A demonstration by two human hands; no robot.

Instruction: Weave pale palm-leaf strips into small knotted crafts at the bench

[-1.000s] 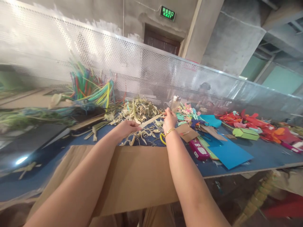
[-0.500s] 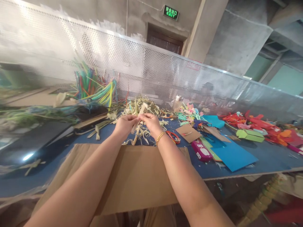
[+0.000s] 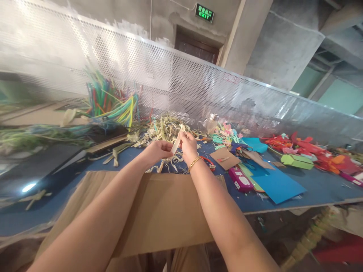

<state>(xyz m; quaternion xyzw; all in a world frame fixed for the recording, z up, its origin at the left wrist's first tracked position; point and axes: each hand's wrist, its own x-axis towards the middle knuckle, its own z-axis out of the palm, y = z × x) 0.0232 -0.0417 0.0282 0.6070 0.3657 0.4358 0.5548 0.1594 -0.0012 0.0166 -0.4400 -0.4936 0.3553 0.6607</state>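
Note:
Both my hands meet over the far middle of a blue table [image 3: 317, 185]. My left hand [image 3: 156, 150] pinches the lower end of a pale leaf strip [image 3: 177, 142]. My right hand [image 3: 188, 145], with a gold bracelet on the wrist, is closed on the upper part of the same strip, which stands tilted between them. Just behind the hands lies a heap of pale dried leaf strips [image 3: 164, 130]. A brown cardboard sheet [image 3: 159, 211] lies under my forearms.
A bundle of coloured straws [image 3: 110, 102] stands at the back left. Red-handled scissors [image 3: 208, 161], a brown card [image 3: 225, 158], a pink case [image 3: 240, 179], blue paper [image 3: 273, 184], a green box [image 3: 297, 161] and red paper shapes [image 3: 306, 145] lie to the right. A perforated metal screen [image 3: 176, 83] closes the far side.
A second ago the strip lay stretched out between my hands held apart. My right hand came in to the left one, and the strip now stands tilted up between them.

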